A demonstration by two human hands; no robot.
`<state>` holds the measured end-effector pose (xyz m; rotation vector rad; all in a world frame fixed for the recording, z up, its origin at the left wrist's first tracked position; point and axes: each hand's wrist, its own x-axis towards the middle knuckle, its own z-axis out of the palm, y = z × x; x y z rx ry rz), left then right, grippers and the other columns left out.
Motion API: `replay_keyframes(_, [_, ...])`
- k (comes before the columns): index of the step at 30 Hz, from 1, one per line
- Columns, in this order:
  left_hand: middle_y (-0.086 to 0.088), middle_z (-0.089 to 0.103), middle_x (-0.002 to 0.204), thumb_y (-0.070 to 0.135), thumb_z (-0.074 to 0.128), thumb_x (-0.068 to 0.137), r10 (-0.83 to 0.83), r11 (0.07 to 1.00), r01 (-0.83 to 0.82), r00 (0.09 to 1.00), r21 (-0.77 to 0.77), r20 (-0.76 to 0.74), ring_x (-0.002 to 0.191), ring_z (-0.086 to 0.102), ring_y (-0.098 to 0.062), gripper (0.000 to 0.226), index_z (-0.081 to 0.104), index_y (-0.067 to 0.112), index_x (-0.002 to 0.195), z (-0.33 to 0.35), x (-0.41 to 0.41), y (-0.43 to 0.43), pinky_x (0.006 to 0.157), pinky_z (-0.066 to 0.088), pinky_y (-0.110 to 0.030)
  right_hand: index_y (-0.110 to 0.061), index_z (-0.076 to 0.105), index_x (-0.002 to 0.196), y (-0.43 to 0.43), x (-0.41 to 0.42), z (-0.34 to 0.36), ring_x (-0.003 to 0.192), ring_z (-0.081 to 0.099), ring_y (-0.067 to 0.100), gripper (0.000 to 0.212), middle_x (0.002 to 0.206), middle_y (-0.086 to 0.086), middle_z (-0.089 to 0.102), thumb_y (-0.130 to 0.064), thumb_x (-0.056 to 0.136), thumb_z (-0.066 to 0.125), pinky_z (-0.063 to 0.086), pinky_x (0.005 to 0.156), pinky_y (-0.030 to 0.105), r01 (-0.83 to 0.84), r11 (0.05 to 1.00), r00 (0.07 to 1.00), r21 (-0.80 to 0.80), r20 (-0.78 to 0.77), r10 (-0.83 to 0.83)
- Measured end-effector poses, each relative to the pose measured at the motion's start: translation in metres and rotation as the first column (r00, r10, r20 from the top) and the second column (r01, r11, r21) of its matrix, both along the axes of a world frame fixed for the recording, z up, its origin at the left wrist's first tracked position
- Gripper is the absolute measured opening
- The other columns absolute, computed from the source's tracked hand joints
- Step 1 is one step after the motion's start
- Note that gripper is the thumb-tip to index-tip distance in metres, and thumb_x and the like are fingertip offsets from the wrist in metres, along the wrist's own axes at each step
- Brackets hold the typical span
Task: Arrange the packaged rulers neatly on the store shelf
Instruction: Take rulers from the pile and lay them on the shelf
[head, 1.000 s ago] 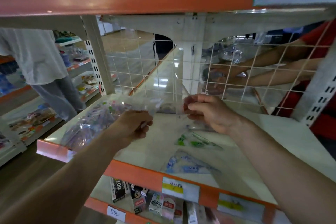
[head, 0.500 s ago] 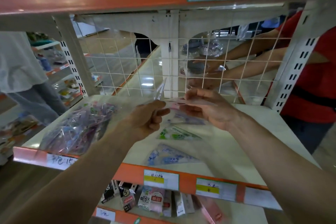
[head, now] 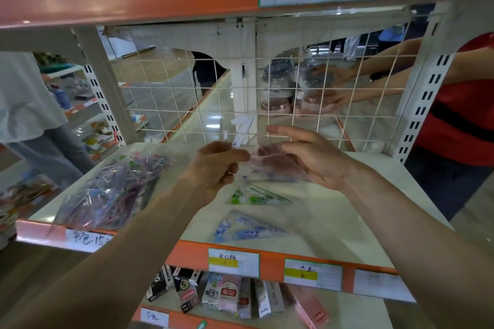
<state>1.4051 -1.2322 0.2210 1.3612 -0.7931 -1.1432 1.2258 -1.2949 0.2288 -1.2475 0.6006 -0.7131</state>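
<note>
My left hand (head: 213, 165) pinches the left corner of a clear pinkish packaged ruler set (head: 270, 161), held above the white shelf (head: 352, 211). A clear strip of the pack sticks up above my left fingers. My right hand (head: 318, 157) lies behind and under the pack with its fingers stretched out to the left. Below the hands a purple-printed pack (head: 270, 178), a green triangle pack (head: 256, 196) and a blue triangle pack (head: 246, 227) lie flat in a row toward the shelf's front. A big clear bag of several rulers (head: 115, 189) lies at the left.
A wire mesh (head: 187, 104) closes the shelf's back. Behind it a person in a red shirt (head: 459, 104) handles clear jars (head: 307, 93). Another person (head: 29, 104) stands at the left. The orange shelf edge (head: 187, 251) carries price labels; small boxes (head: 222, 296) stand below.
The held pack has tipped from upright to nearly flat between my hands. My right fingers have straightened behind it. My view has shifted a little left and up.
</note>
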Motion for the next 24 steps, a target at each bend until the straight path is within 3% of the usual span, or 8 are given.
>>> replay_keyframes(3, [-0.007,0.051,0.064,-0.004,0.070,0.076,0.083,0.995,-0.080,0.996,-0.062,0.045,0.048,0.044,-0.011,0.025,0.051,0.012,0.072,-0.001,0.004,-0.001,0.043,0.035,-0.021,-0.014,0.061,0.112,-0.004,-0.010,-0.001,0.080,0.071,0.021,0.021,0.094,0.010,0.074,-0.017,0.092,0.054,0.056,0.065,0.028,-0.007,0.997,0.989,-0.081,-0.150,-0.005])
replay_keyframes(7, [-0.003,0.049,0.057,-0.004,0.069,0.078,0.131,0.989,-0.128,0.990,-0.068,0.042,0.051,0.045,-0.013,0.023,0.051,0.010,0.075,-0.005,0.007,-0.005,0.049,0.040,-0.023,-0.011,0.063,0.117,-0.009,-0.009,-0.008,0.075,0.068,0.010,0.028,0.090,0.002,0.073,-0.017,0.090,0.062,0.052,0.063,0.019,0.013,0.941,0.929,-0.340,-0.343,-0.136])
replay_keyframes(10, [-0.005,0.050,0.061,-0.004,0.067,0.080,0.158,0.986,-0.158,0.987,-0.052,0.006,0.054,0.046,-0.014,0.020,0.052,0.009,0.077,-0.008,0.010,-0.009,0.053,0.041,-0.025,-0.018,0.064,0.119,-0.009,-0.003,-0.012,0.078,0.064,0.004,0.040,0.089,-0.011,0.067,-0.028,0.081,0.073,0.051,0.074,0.022,-0.066,0.773,0.820,-0.631,-0.475,-0.318])
replay_keyframes(12, [-0.009,0.053,0.066,-0.004,0.065,0.082,0.172,0.984,-0.172,0.985,-0.037,-0.026,0.055,0.047,-0.015,0.016,0.053,0.007,0.078,-0.009,0.011,-0.012,0.053,0.042,-0.024,-0.024,0.067,0.107,-0.008,0.002,-0.012,0.079,0.062,0.009,0.033,0.089,-0.009,0.066,-0.037,0.077,0.074,0.050,0.074,0.031,-0.135,0.669,0.756,-0.731,-0.512,-0.408])
replay_keyframes(16, [-0.011,0.055,0.068,-0.005,0.062,0.083,0.193,0.981,-0.194,0.979,-0.012,-0.071,0.055,0.049,-0.015,0.016,0.056,0.005,0.073,-0.013,0.014,-0.019,0.050,0.043,-0.022,-0.022,0.064,0.093,-0.009,0.012,-0.010,0.078,0.059,0.018,0.025,0.087,-0.006,0.062,-0.043,0.080,0.070,0.045,0.064,0.031,-0.283,0.492,0.616,-0.823,-0.549,-0.565])
replay_keyframes(18, [-0.010,0.056,0.067,-0.004,0.062,0.084,0.174,0.985,-0.174,0.982,0.013,-0.075,0.055,0.050,-0.014,0.013,0.058,0.004,0.074,-0.015,0.015,-0.023,0.048,0.044,-0.020,-0.024,0.060,0.084,-0.013,0.017,-0.010,0.075,0.055,0.019,0.018,0.079,-0.006,0.057,-0.040,0.085,0.066,0.035,0.061,0.029,-0.324,0.432,0.566,-0.841,-0.539,-0.624])
replay_keyframes(24, [-0.009,0.060,0.067,-0.002,0.066,0.082,0.163,0.980,-0.163,0.987,0.116,0.013,0.048,0.050,-0.011,0.008,0.061,0.003,0.084,-0.020,0.019,-0.040,0.041,0.042,-0.018,-0.025,0.052,0.078,-0.028,0.026,-0.016,0.074,0.051,0.019,0.017,0.076,-0.005,0.054,-0.035,0.088,0.062,0.027,0.060,0.029,-0.362,0.424,0.492,-0.830,-0.556,-0.670])
